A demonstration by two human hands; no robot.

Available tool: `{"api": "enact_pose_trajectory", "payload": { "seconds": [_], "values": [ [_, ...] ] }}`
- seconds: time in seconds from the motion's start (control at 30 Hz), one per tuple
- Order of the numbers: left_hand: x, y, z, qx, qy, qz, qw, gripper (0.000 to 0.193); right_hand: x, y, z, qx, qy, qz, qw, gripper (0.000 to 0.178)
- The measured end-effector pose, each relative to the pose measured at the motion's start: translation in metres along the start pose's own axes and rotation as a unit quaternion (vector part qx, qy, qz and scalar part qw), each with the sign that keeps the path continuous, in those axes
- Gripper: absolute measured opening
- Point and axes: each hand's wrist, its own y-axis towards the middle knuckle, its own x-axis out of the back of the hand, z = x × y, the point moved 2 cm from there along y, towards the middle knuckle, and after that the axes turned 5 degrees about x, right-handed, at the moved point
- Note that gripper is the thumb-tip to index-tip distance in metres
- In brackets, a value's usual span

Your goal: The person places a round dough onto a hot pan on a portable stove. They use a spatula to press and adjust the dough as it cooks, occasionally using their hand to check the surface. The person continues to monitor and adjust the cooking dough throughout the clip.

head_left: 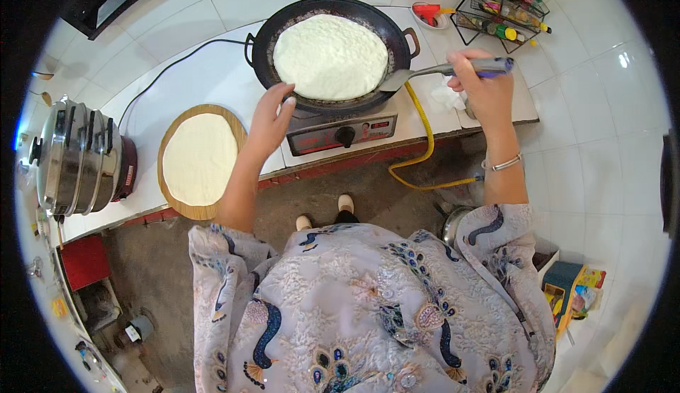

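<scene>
From the right hand's (483, 90) grip, the spatula's (425, 71) neck crosses leftward to the wok (263, 57), whose side handle (415, 42) juts into that gap. Bottles (510, 33) block the way beyond the grip; to its right, room opens toward the tiled wall (602, 99). The yellow hose (428, 138) obstructs passage below-left.

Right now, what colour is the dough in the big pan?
The dough is pale creamy white, seen best in the head view.

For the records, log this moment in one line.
left hand: empty, at wok; right hand: holds spatula beside flatbread; wok: on cooker; board: bears dough round
</scene>
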Motion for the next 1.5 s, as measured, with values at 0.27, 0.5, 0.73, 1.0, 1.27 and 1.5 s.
{"api": "enact_pose_trajectory", "payload": {
  "seconds": [0.27, 0.5, 0.73, 1.0, 1.27, 1.5],
  "values": [
    [0.035, -0.048, 0.024, 0.152, -0.236, -0.082, 0.956, 0.031, -0.028, -0.026, 0.018, -0.044, 0.01, -0.014, 0.999, 0.03],
    [0.059, -0.071, 0.047, 0.193, -0.306, -0.09, 0.928, 0.032, -0.059, -0.099, 0.014, -0.034, 0.104, 0.001, 0.994, 0.028],
    [0.066, -0.071, 0.035, 0.226, -0.361, -0.07, 0.902, 0.032, -0.124, -0.143, 0.006, 0.077, 0.126, -0.062, 0.987, 0.02],
    [0.079, -0.097, 0.059, 0.253, -0.369, -0.105, 0.888, 0.032, -0.111, -0.084, -0.02, -0.021, 0.261, -0.13, 0.956, 0.029],
    [0.086, -0.124, 0.074, 0.237, -0.399, -0.137, 0.875, 0.031, -0.078, -0.03, -0.005, -0.115, 0.279, -0.175, 0.937, 0.037],
    [0.084, -0.141, 0.089, 0.249, -0.435, -0.165, 0.849, 0.031, -0.078, -0.027, -0.001, -0.125, 0.269, -0.16, 0.941, 0.037]
  ]
}}
